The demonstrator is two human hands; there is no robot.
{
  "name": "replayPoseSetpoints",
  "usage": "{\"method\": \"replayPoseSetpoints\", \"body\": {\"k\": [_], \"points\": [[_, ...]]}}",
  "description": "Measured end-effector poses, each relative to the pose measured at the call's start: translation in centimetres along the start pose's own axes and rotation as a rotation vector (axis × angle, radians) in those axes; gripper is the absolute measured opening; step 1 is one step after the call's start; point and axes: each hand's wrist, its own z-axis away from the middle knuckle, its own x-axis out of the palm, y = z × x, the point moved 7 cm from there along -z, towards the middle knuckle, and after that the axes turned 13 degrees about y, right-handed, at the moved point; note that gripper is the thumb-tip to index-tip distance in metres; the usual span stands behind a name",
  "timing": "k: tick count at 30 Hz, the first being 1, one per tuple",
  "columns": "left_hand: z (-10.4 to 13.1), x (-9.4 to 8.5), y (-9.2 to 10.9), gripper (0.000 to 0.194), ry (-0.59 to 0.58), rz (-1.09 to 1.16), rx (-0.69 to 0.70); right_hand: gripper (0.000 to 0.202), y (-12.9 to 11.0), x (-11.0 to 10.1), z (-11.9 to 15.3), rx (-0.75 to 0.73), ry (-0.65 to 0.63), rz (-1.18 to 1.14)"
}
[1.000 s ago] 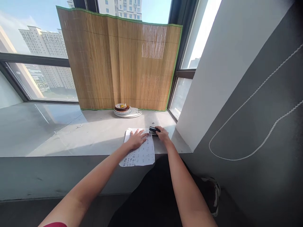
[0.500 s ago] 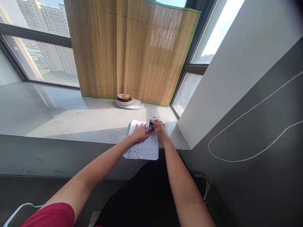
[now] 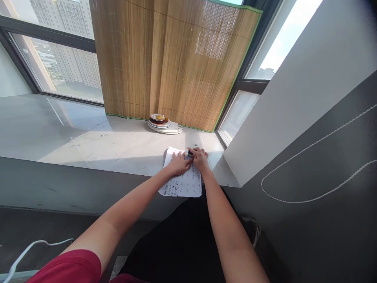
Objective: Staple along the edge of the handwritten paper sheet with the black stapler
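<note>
Centrally, at the one-o'clock edge of the paper (image 3: 187, 184), the stapler (image 3: 190, 153), its long axis obscured, is gripped by the right hand (image 3: 200, 159) and is placed at two o'clock from the left hand (image 3: 178, 164), which is spread flat on the paper.

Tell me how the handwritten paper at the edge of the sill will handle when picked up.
The paper will probably flex, since it looks thin. It seems light enough to slide easily, though the left hand pressed flat on it should resist that. Its near end juts past the sill, so that part may droop.
</note>
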Motion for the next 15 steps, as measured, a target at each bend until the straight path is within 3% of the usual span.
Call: {"method": "replayPoseSetpoints", "body": {"k": [15], "points": [[-0.16,0.41,-0.30,0.052,-0.001,0.024,0.001,0.063,-0.36,-0.06,0.08,0.012,-0.006,-0.041]]}}
